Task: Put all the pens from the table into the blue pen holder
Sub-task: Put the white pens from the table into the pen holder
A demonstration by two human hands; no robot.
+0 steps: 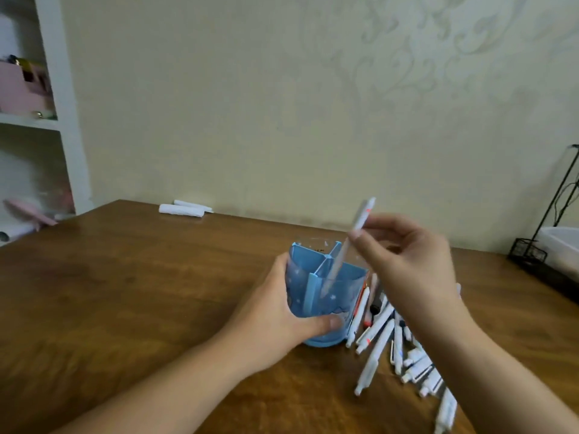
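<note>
While the blue pen holder (326, 296) stands upright on the wooden table (141, 292), the left hand (282, 311) wraps its near side, thumb across the front wall. The right hand (407, 258) pinches a white pen (347, 245) between thumb and fingers; the pen is tilted, lower end inside the holder's front compartment. A pile of white pens (404, 349) lies just right of the holder. Two white rolled items (183, 210) sit at the far table edge.
</note>
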